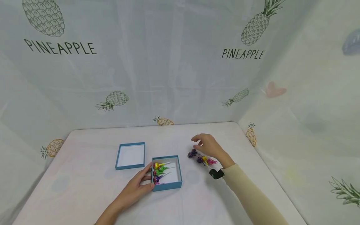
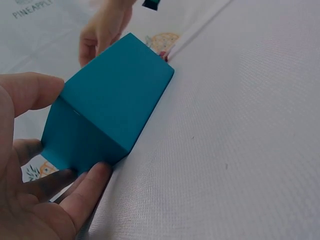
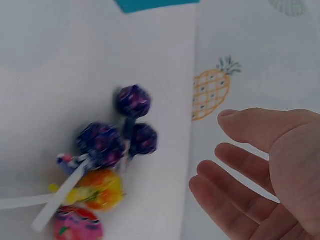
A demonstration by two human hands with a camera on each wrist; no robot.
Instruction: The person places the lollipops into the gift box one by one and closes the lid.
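My left hand (image 1: 135, 189) holds the near left corner of a blue open-topped box (image 1: 167, 186). In the left wrist view, the thumb (image 2: 37, 92) lies at the box's upper corner and the fingertips touch its side wall. Inside the box are several lollipops in yellow, green and purple wrappers, heads to the left. My right hand (image 1: 208, 145) hovers over a loose group of lollipops on the table. These include purple ones (image 3: 101, 145), a yellow one (image 3: 102, 190) and a pink one (image 3: 79, 223). Its fingers are relaxed and hold nothing.
A shallow blue lid (image 1: 130, 167) with a white inside lies to the left of and behind the box. The table wears a white cloth (image 1: 92, 178). Curtains printed with pineapples (image 1: 114, 98) hang behind and at the sides.
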